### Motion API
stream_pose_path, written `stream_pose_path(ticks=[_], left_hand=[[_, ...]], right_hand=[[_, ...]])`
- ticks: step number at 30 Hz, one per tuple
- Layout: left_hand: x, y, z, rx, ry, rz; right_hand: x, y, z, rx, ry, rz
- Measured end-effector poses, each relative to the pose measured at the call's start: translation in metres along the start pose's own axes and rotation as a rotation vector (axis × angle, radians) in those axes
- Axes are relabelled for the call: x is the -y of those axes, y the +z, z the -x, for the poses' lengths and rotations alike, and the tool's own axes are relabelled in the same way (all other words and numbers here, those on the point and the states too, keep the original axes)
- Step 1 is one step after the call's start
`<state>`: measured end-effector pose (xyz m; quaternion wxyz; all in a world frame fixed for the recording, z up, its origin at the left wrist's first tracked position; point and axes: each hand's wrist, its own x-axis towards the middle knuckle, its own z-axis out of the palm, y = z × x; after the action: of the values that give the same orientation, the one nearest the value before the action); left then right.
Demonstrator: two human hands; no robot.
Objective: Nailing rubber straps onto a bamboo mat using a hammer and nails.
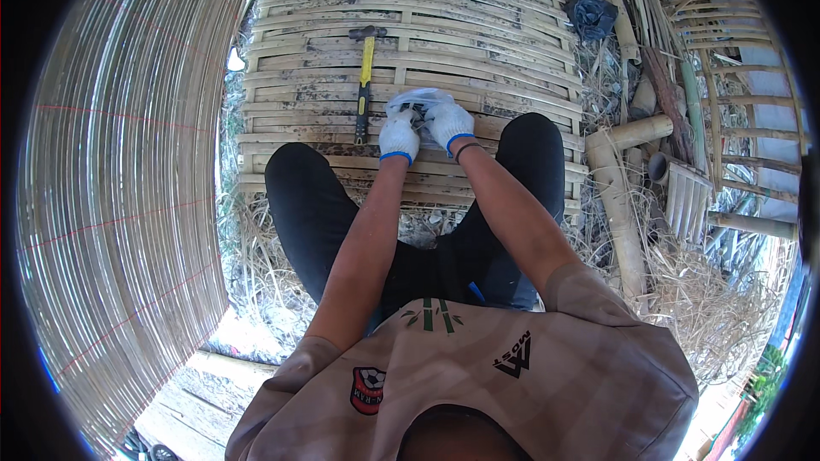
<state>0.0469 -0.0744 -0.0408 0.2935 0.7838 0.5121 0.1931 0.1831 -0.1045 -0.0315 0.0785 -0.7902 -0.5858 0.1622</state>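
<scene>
Now the left hand (399, 135) and right hand (448, 122), in blue-cuffed white knit gloves, meet at a crumpled translucent plastic bag (418, 96), toward the near edge of the slatted bamboo platform (487, 51); fingers bend inward, pinch impossible to tell; leftward lies a yellow-and-black-handled hammer (366, 85).

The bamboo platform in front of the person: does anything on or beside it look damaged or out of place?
Beside the bamboo platform, at its far right, a crumpled dark plastic bag looks like stray litter against all the bamboo. The platform is also blotched dark in places, perhaps stained or weathered.
</scene>
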Motion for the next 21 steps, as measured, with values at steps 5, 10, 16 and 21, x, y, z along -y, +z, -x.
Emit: stream_pose_path(ticks=[5,10,16,21], left_hand=[[0.013,-0.005,0.003,-0.028,0.072,0.025],[-0.006,-0.025,-0.003,-0.011,0.042,0.17],[-0.023,-0.052,-0.014,0.085,-0.043,0.319],[-0.012,-0.038,-0.019,0.102,-0.05,0.409]], right_hand=[[0.015,-0.001,-0.002,0.024,0.023,-0.082],[-0.017,-0.014,-0.021,-0.134,-0.137,-0.122],[-0.026,-0.044,-0.013,0.323,0.277,-1.35],[-0.01,-0.052,-0.007,0.327,0.242,-1.294]])
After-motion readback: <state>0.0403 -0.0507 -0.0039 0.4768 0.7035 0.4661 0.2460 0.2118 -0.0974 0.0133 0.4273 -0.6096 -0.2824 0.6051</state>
